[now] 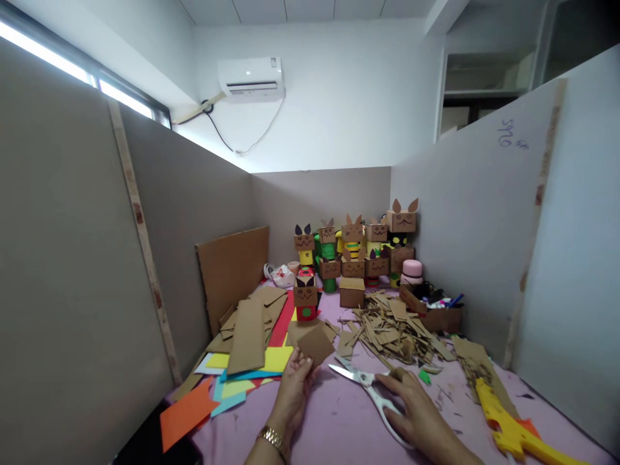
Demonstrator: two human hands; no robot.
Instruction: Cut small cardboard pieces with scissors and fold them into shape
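Observation:
My left hand (pixel 294 387), with a gold watch on the wrist, pinches a small square of brown cardboard (pixel 316 344) just above the pink table (pixel 339 426). My right hand (pixel 416 410) lies over the white handles of a pair of scissors (pixel 371 384), fingers curled around them. The scissor blades point left toward the cardboard piece and rest on the table.
A heap of cardboard scraps (pixel 392 329) lies behind the scissors. Cardboard strips and coloured paper sheets (pixel 247 361) lie at the left. Cardboard box figures (pixel 356 248) stand at the back. A yellow glue gun (pixel 508 429) lies at the right. Partition walls enclose the table.

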